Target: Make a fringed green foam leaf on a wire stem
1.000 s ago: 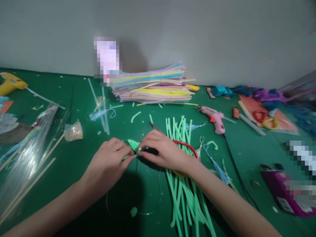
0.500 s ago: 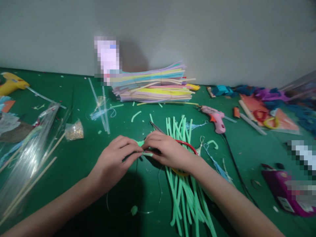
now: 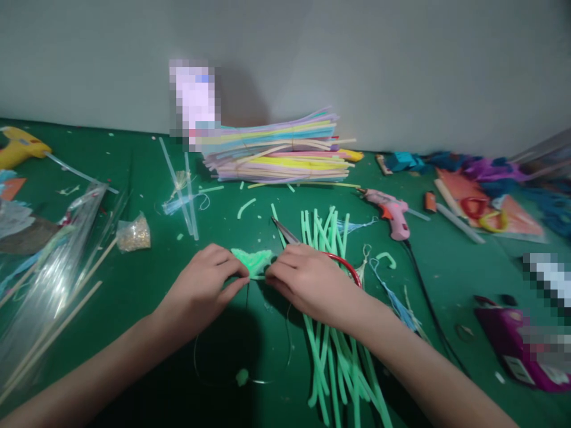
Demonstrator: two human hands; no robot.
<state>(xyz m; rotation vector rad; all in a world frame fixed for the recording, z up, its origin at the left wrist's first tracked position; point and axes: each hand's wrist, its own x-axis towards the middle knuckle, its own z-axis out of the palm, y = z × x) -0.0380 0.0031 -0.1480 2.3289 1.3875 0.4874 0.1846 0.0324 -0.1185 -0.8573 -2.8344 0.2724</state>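
Note:
Between my hands is a small, roughly triangular green pipe-cleaner piece [image 3: 252, 261], its wide edge facing away from me. My left hand [image 3: 200, 285] is closed, pinching the lower left edge with thumb and fingertips. On the other side my right hand [image 3: 312, 276] has its fingers pressed together at the lower right edge; the fingertips are partly hidden. Beneath the right hand lie scissors with a red handle [image 3: 350, 270], the blades pointing away to the left. Loose green pipe cleaners [image 3: 332, 351] spread under the right wrist and towards me.
Bundled pastel pipe cleaners [image 3: 276, 157] lie by the wall. A pink glue gun [image 3: 388, 211] with a black cord rests to the right, a yellow glue gun [image 3: 22, 148] at far left. Clear plastic sleeves [image 3: 57, 279], wooden sticks [image 3: 62, 324] and a bag of beads [image 3: 134, 233] lie left.
My hands have moved apart, the right one shifting slightly right. More of the green piece now shows between them, its triangular face turned into view.

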